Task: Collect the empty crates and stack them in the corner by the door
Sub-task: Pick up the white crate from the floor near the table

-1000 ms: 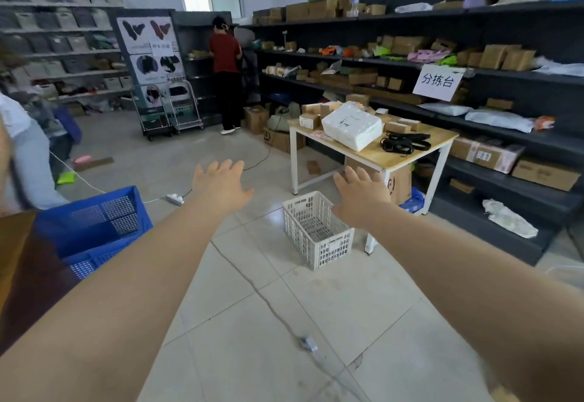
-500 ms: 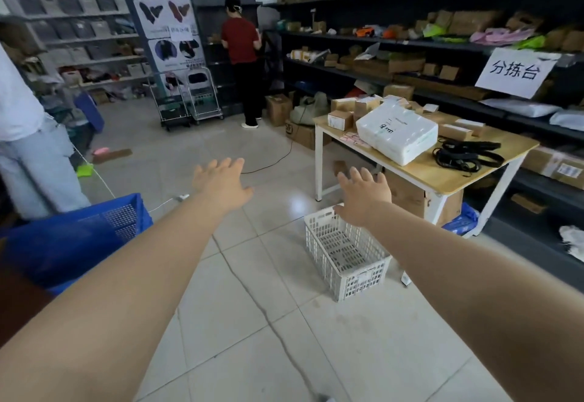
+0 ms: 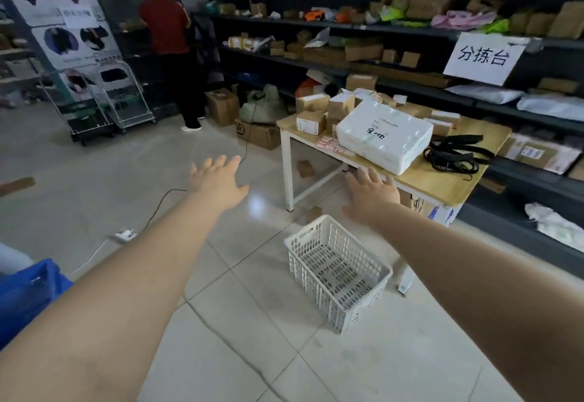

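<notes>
Dark metal shelving (image 3: 410,32) packed with cardboard boxes fills the far and right side of the room, and a light wooden table with white legs (image 3: 448,180) stands in front of it, loaded with small cartons and a white foam box (image 3: 384,134). A person in a red top (image 3: 166,27) works at the far shelves. At the near left edge a blue plastic crate (image 3: 28,294) pokes into sight.

The empty white lattice plastic crate (image 3: 338,270) sits on the pale tiled floor (image 3: 221,338), just near of the table's front leg, its long axis running from far left to near right. Both bare arms reach out above it. The right hand (image 3: 371,198), fingers spread and holding nothing, hovers beyond the crate's far corner and looks the nearer of the two. The left hand (image 3: 218,179), also spread and empty, hangs well to the crate's left. I'd judge both hands must drop down and back toward the rim, the left one travelling rightward.
</notes>
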`<state>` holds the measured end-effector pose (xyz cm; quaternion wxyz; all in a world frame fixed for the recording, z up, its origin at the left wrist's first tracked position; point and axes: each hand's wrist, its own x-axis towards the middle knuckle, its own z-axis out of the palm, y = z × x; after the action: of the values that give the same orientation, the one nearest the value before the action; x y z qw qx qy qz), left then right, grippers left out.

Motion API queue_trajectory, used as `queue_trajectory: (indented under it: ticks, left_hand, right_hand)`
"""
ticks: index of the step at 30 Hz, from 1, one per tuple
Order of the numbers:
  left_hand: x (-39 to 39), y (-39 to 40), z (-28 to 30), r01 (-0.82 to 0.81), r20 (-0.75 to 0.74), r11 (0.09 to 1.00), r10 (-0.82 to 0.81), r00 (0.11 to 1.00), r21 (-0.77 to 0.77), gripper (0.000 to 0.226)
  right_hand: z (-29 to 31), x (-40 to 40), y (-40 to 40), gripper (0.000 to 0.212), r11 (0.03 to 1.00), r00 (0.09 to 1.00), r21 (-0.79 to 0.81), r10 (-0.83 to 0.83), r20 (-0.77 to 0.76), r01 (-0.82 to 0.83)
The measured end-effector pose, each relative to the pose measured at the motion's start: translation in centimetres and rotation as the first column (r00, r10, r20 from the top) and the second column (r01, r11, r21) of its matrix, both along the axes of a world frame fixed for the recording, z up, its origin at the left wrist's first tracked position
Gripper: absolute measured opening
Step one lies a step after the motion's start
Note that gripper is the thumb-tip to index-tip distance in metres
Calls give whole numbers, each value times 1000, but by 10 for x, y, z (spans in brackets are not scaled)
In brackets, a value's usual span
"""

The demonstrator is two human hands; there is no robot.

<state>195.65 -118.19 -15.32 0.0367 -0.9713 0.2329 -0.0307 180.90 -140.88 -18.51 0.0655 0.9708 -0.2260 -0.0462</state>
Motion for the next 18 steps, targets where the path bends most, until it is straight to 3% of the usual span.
queue_trajectory:
  ticks: [7,18]
  left_hand:
    - [134,-35,-11,64,-20,997,-63,998,47,64]
    - [268,-167,-107,246,-171,953,-216,961,177,65]
  right_hand:
    - [-27,78,-31,77,988,988,34,-150,-29,151]
    - [-137,181,-131,78,929,935,165,-300,-191,332]
